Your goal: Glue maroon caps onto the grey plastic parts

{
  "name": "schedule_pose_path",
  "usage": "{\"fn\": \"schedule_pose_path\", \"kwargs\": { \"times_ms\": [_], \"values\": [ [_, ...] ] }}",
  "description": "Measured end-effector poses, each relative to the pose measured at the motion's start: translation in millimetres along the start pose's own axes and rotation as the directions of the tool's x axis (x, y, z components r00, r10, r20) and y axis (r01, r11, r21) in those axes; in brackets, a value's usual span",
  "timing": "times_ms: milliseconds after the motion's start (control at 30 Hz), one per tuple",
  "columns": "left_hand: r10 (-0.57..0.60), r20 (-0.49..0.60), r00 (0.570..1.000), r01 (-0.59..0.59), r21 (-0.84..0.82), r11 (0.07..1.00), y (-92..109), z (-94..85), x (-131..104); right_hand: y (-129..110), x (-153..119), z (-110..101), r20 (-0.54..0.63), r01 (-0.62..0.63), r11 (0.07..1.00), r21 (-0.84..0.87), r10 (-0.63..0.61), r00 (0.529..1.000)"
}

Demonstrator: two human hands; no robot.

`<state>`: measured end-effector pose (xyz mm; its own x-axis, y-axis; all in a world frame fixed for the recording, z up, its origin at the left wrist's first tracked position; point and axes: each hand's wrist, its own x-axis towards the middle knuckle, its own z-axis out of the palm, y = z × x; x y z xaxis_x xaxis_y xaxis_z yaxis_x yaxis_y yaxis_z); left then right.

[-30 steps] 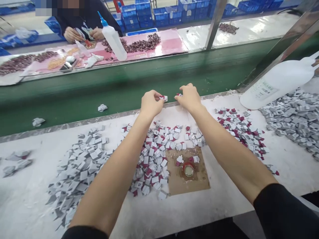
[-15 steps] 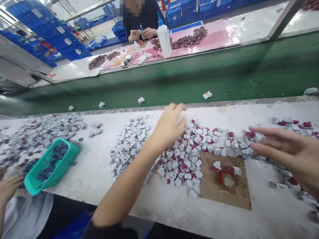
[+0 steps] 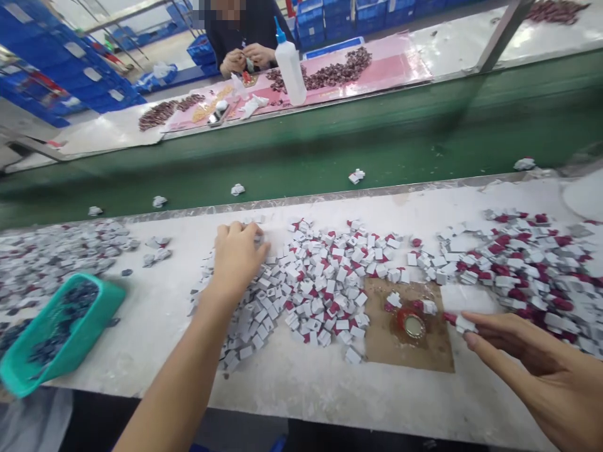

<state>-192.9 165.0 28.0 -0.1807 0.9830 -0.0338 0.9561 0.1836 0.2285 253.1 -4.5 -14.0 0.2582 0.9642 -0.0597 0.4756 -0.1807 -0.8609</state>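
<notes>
My left hand (image 3: 239,254) rests over the upper part of a heap of small white pieces (image 3: 264,307), its fingers curled down; whatever lies under them is hidden. Between thumb and fingertips, my right hand (image 3: 527,358) pinches a small white piece with a dark red end (image 3: 461,323). That hand is just right of a brown square board (image 3: 405,358). On the board sit a round red-rimmed dish (image 3: 414,326) and a couple of white and red pieces. White and red pieces (image 3: 325,282) are heaped left of the board.
A teal basket (image 3: 101,314) of dark pieces stands at the left. More red and white pieces (image 3: 532,263) spread at the right. Beyond the green belt (image 3: 301,150), with a few pieces on it, a person works near a white bottle (image 3: 291,72).
My left hand has moved left, from the red and white pieces to the white heap. My right hand has come lower and now pinches a piece. The view has shifted right.
</notes>
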Motion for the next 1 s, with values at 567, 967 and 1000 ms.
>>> {"fn": "schedule_pose_path", "kwargs": {
  "times_ms": [567,967,1000],
  "values": [
    [0.141,0.335,0.932,0.186,-0.771,0.609,82.3,1.2,-158.8,-36.3,-21.2,25.6,0.117,0.119,0.983,0.137,-0.135,0.984],
    [0.058,0.639,0.767,0.618,-0.76,0.199,116.0,21.0,-184.3,-42.9,-20.3,28.9,0.132,0.155,0.982,0.107,-0.169,0.977],
    [0.041,0.639,0.768,0.62,-0.758,0.2,116.4,21.0,-183.9,-44.3,-20.0,28.8,0.117,0.138,0.983,0.12,-0.152,0.981]
  ]
}}
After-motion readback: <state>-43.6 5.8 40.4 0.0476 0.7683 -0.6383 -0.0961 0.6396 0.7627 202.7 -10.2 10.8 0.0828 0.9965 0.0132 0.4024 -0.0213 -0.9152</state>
